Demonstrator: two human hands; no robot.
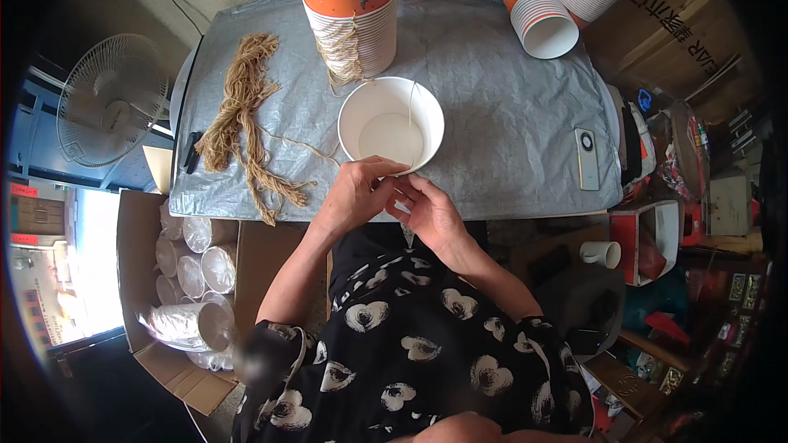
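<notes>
A white paper bucket (350,121) stands near the table's front edge, its mouth facing up. Across its inside runs a thin cord (411,111), from the far rim toward the near rim. My left hand (358,194) is closed at the near rim, fingertips on the bucket's edge. Beside it my right hand (432,215) has its fingers curled together just under that rim; what they pinch is hidden. A bundle of tan cords (238,107) lies to the left, one strand trailing toward the bucket. Behind stands a tall stack of paper buckets (379,39), cords draped down its side.
A grey sheet (492,127) covers the table. At right lie a phone (587,159) and, farther back, orange-and-white buckets (538,20). A black object (192,152) sits at the left edge. Below left, a carton (139,271) holds wrapped stacks; a fan (111,102) stands above it.
</notes>
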